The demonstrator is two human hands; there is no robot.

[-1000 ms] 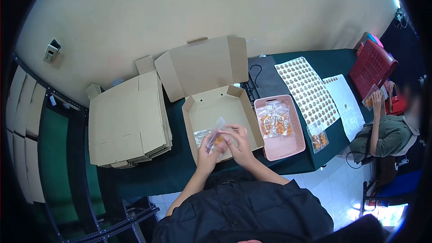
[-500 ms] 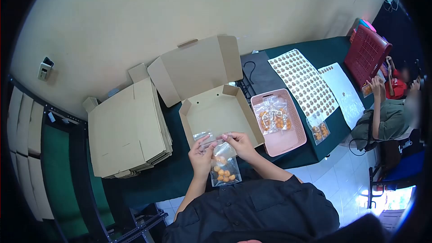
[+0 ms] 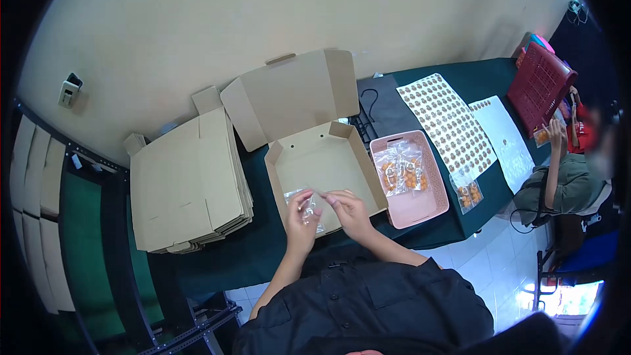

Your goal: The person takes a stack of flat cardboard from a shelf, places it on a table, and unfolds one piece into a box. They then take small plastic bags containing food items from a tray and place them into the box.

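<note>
Over the open brown cardboard box's (image 3: 319,158) near edge, I see 2 hands, left hand (image 3: 302,227) and right hand (image 3: 353,215), fingertips narrow; I can't tell their hold. Clear plastic packaging (image 3: 307,212) shows near-left.

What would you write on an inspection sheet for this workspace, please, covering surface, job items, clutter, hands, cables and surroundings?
Surface: dark green cloth covers the table.
Job items: open cardboard box; clear plastic shows beside the left hand; pink basket holds packets of orange balls.
Clutter: cardboard stack at left; sticker sheet and maroon basket at right.
Hands: left hand and right hand close together at the box's near side; grip too small to tell.
Cables: bunched cable on the wall, upper right.
Surroundings: co-worker at right; wall fitting at left.
</note>
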